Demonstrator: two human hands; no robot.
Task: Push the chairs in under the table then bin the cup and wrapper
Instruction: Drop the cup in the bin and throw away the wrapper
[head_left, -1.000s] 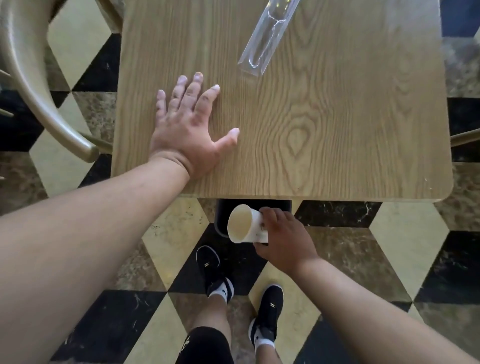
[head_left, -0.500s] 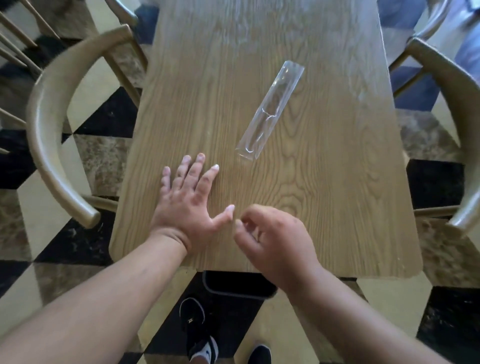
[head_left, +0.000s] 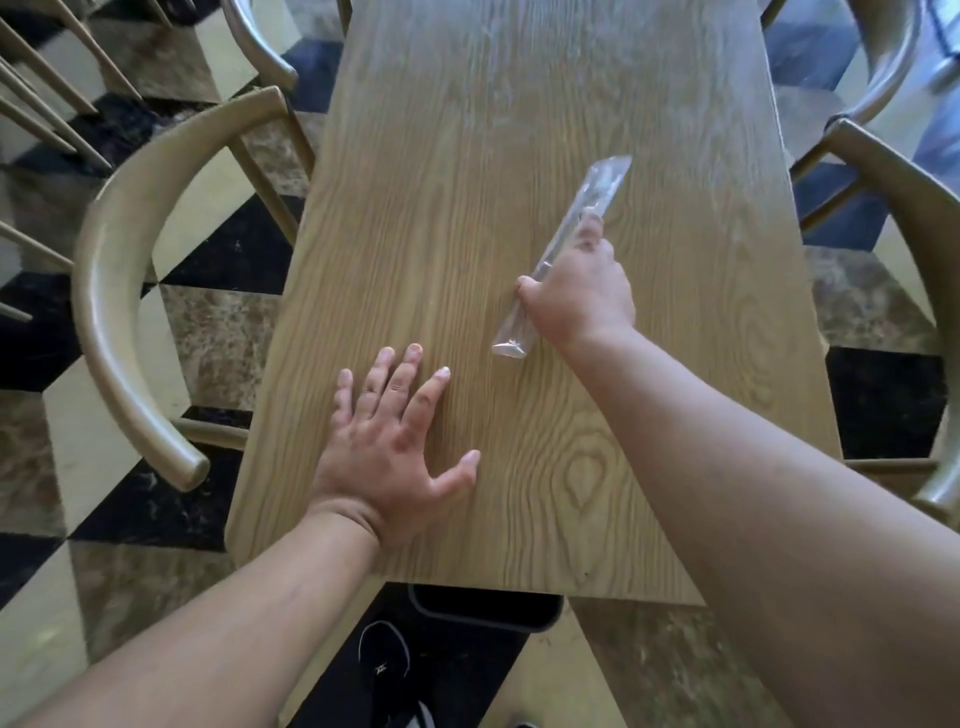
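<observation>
A chair sits at 9 o'clock, tucked against the counter. The left hand lies flat on the counter, fingers spread apart. At 1 o'clock the right hand has its grip clamped around the clear wrapper. Another chair stands at 3 o'clock.

a café or dining rm is suggested: narrow wood-grain table flanked by matching curved-back chairs, w/ more chairs seen beyond, on a patterned black/cream/marble tile floor.
</observation>
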